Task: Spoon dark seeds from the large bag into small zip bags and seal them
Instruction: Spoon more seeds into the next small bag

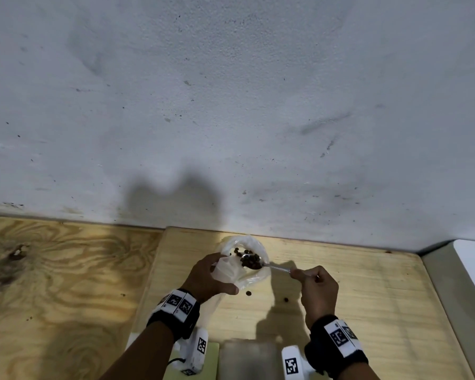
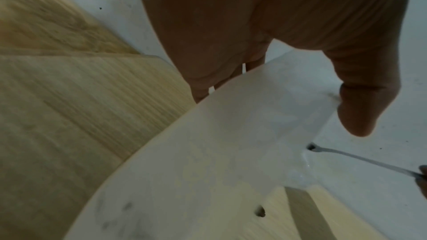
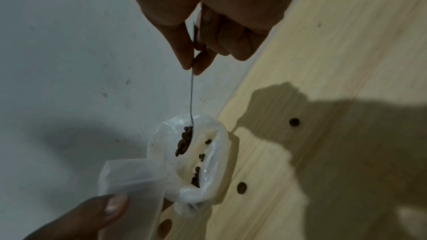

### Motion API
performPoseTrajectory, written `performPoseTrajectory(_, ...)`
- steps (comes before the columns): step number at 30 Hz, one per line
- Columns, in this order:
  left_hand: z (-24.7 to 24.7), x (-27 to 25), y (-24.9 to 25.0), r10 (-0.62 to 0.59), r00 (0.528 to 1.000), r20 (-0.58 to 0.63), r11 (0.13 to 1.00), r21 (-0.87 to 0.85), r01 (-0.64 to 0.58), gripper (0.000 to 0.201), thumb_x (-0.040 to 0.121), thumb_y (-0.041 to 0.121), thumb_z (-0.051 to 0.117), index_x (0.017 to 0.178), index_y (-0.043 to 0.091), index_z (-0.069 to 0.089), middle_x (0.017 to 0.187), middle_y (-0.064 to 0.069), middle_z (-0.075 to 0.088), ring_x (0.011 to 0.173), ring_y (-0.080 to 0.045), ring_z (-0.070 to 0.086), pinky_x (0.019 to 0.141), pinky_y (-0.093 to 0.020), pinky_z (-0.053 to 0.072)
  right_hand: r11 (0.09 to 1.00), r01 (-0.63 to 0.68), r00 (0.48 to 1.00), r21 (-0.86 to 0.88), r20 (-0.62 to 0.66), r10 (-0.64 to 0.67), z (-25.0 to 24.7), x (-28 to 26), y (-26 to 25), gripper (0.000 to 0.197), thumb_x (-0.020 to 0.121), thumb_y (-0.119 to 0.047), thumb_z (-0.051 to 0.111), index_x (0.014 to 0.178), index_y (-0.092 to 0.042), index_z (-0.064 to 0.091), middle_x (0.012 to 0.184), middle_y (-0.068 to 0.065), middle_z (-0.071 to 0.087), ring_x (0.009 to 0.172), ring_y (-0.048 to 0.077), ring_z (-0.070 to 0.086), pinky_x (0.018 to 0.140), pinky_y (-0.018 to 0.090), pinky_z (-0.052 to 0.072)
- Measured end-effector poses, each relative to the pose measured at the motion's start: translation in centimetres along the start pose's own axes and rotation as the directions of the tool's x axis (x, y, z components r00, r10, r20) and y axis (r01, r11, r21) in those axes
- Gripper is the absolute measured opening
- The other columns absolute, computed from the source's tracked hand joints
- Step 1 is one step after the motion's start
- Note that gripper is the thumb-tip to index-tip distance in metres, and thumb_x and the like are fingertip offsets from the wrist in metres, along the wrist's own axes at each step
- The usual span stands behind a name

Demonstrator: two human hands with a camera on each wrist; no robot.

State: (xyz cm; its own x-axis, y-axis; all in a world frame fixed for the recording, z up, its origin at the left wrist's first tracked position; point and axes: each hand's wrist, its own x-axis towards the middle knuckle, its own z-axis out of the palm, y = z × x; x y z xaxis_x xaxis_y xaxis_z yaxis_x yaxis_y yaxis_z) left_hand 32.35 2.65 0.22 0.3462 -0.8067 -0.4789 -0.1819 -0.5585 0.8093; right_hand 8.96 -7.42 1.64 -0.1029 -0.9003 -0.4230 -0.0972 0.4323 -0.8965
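The large clear bag [image 1: 261, 252] stands with its rim rolled down near the wall, with dark seeds [image 3: 196, 178] inside. A metal spoon [image 1: 254, 264] heaped with seeds hangs over its mouth. My right hand [image 1: 299, 273] pinches the spoon handle [image 3: 191, 88] between thumb and fingers. My left hand [image 1: 217, 271] grips a small empty zip bag [image 3: 131, 176] at the large bag's left rim, thumb [image 2: 360, 112] on its front. In the left wrist view the small bag [image 2: 231, 152] fills the middle, with the spoon handle [image 2: 360, 159] at the right.
Two loose seeds [image 1: 248, 293] [image 1: 286, 299] lie on the pale wooden board [image 1: 368, 297] in front of the bag. The white wall [image 1: 231, 105] rises close behind. A blurred grey object [image 1: 247, 357] and a green item [image 1: 211, 357] sit at the near edge.
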Motion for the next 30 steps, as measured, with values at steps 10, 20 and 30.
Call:
performPoseTrajectory(10, 0.9, -0.5, 0.5, 0.013, 1.0, -0.021, 1.0, -0.025, -0.013, 0.098, 0.029, 0.043, 0.087, 0.122, 0.03, 0.057, 0.121, 0.005, 0.057, 0.109, -0.016, 0.055, 0.078, -0.026, 0.047, 0.982, 0.177, 0.97, 0.063, 0.159, -0.185, -0.3, -2.0, -3.3, 0.039, 0.071, 0.003, 0.078, 0.057, -0.015, 0.047, 0.063, 0.007, 0.044, 0.055, 0.017, 0.039, 0.057, 0.028, 0.034)
performPoseTrajectory(20, 1.2, -0.4, 0.7, -0.012, 0.999, -0.031, 0.991, -0.136, 0.008, 0.087, 0.03, 0.034, 0.089, 0.114, 0.026, 0.066, 0.11, 0.005, 0.067, 0.102, -0.015, 0.063, 0.069, -0.02, 0.05, 0.845, 0.521, 0.794, -0.116, 0.428, -0.431, 0.7, -4.1, -4.0, 0.031, 0.079, -0.008, 0.08, 0.063, -0.019, 0.055, 0.069, 0.001, 0.069, 0.047, 0.015, 0.04, 0.049, 0.028, 0.04)
performPoseTrajectory(30, 0.7, -0.1, 1.3, -0.004, 1.0, 0.014, 0.994, -0.109, 0.006, 0.087, 0.03, 0.041, 0.086, 0.113, 0.034, 0.062, 0.106, -0.003, 0.066, 0.095, -0.016, 0.064, 0.073, -0.025, 0.049, 0.812, 0.486, 0.874, -0.324, 0.212, -0.438, 1.7, -1.3, -0.1, 0.035, 0.082, -0.01, 0.076, 0.064, -0.021, 0.048, 0.052, 0.0, 0.055, 0.038, 0.012, 0.034, 0.043, 0.023, 0.032)
